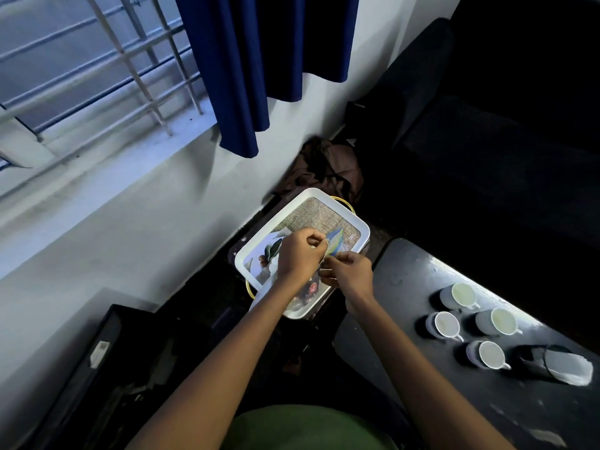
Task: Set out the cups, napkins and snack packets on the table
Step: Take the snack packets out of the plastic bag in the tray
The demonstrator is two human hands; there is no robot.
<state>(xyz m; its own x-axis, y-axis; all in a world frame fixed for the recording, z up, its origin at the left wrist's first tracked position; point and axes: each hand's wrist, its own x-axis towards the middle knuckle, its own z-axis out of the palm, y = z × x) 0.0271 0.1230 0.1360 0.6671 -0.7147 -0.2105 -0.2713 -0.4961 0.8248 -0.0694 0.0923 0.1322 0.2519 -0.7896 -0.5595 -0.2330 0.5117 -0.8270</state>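
Note:
Both my hands are over a white tray (324, 199) that rests on a low dark stand by the wall. My left hand (300, 254) is closed, pinching a small pale item that I cannot make out. My right hand (349, 272) is closed right beside it, fingers pinching something thin. A blue and yellow packet (336, 240) lies on the tray just beyond my knuckles. Several white cups (461, 295) stand on the dark table (406, 287) to the right, one of them the nearest cup (490, 355).
A dark folded pouch with a pale cover (565, 368) lies on the table past the cups. A dark sofa (487, 141) fills the upper right. A brown bag (328, 167) sits on the floor behind the tray. A blue curtain (259, 60) and barred window are above.

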